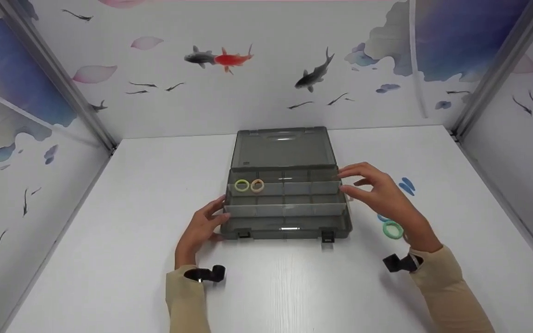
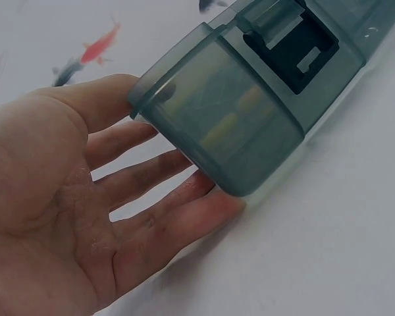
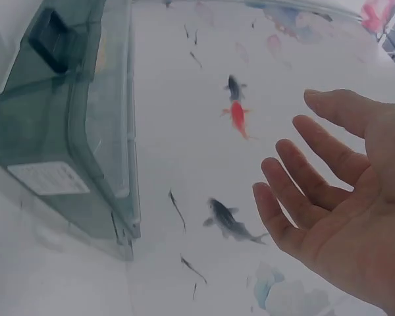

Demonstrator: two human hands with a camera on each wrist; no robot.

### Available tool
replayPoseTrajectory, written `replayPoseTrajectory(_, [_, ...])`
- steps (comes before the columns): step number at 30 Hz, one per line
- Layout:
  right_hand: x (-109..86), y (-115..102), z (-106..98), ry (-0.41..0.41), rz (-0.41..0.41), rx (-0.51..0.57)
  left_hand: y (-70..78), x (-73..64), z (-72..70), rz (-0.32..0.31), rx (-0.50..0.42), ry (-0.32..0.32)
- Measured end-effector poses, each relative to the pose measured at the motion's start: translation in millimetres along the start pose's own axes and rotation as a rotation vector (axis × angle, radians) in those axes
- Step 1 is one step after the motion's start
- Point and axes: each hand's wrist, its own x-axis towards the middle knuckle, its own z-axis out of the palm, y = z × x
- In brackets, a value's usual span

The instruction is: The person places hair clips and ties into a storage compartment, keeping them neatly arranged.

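A translucent dark grey compartment box [image 1: 285, 233] stands on the table with its lid [image 1: 284, 150] folded back. Its far left part holds a yellow-green ring [image 1: 236, 185] and a peach ring [image 1: 251, 185], like hair ties. My left hand [image 1: 200, 227] holds the box's left end. In the left wrist view, its thumb lies on the rim and its fingers reach along the end wall. My right hand [image 1: 384, 196] is beside the box's right end, fingers loosely bent. The right wrist view shows this hand [image 3: 355, 178] with nothing in it and apart from the box [image 3: 46, 125].
Right of the box, a green ring [image 1: 386, 230] lies on the white table [image 1: 123, 208], with a blue ring [image 1: 382, 218] partly hidden behind the right forearm. Small blue elongated pieces [image 1: 406, 188] lie farther back. Printed panels [image 1: 266, 97] wall in the table's back and sides.
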Motion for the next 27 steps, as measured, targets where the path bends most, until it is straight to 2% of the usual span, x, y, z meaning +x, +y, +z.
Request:
replayPoseTrajectory(7, [0.8,20.6,-12.2,0.045,0.030,0.005,-2.6,-0.5,-2.9,0.043,0.024,0.004])
replayPoseTrajectory(19, [-14.5,72.1,-46.0,-0.057,0.058,-0.025,1.2,-0.6,-1.7,0.036,0.000,-0.012])
replayPoseTrajectory(27, [-26.9,98.4,-60.7,-0.130,0.181,-0.109,0.2,-0.8,-0.3,0.029,-0.006,-0.010])
